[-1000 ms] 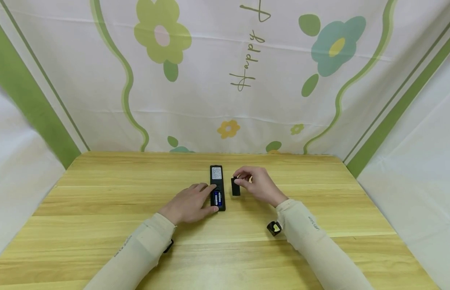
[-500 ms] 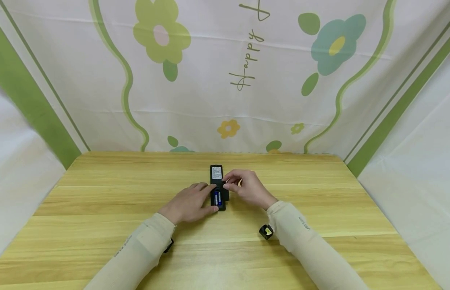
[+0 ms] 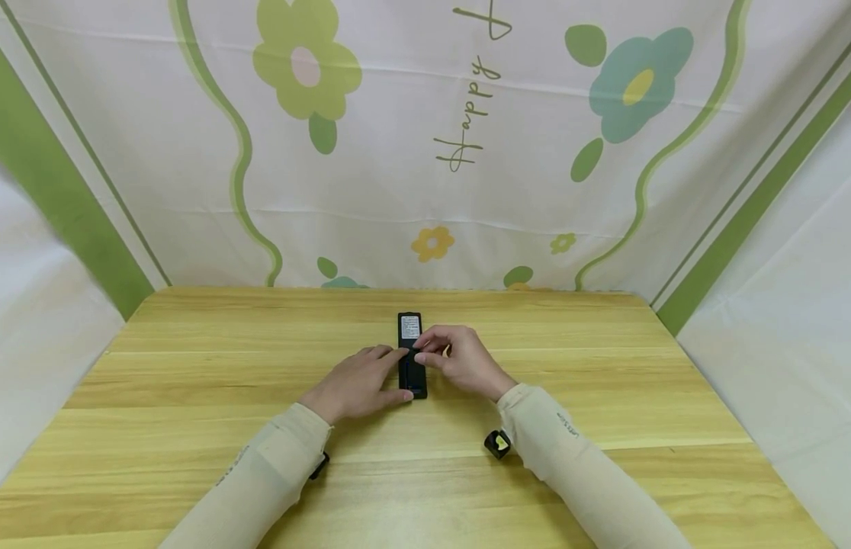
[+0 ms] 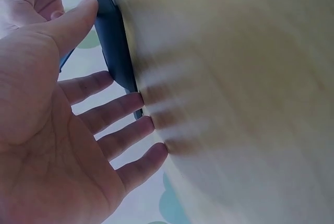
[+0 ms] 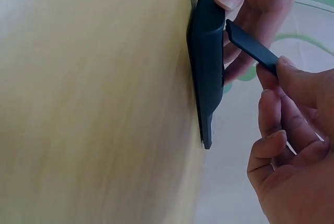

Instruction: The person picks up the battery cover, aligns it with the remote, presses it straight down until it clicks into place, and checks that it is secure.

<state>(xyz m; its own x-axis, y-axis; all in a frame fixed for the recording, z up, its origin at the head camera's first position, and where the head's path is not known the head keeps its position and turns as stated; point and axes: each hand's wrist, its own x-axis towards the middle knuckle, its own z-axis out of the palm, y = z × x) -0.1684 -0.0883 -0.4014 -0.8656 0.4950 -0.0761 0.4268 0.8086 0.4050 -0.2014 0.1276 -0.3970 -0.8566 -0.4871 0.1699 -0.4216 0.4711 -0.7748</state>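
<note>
A black remote control [image 3: 410, 328] lies back side up on the table, its white label towards the far end. My left hand [image 3: 357, 385] rests beside it, thumb and index fingertip touching its left edge. Its other fingers reach down to the tabletop with straight tips in the left wrist view. Between thumb and fingertips, my right hand [image 3: 463, 358] pinches the far end of a thin black battery cover [image 5: 253, 46]. This cover slants over the battery compartment, its lower end close to the remote's near end. The batteries are mostly hidden beneath it.
The wooden table [image 3: 226, 335] ends at a hanging white cloth [image 3: 370, 175] printed with flowers. Small black wrist devices sit under both sleeves, one with a yellow patch [image 3: 502, 441] at the right wrist.
My right hand has brought the battery cover leftwards from beside the remote control to above its battery compartment, covering the blue batteries from view. The left hand and the remote have stayed put.
</note>
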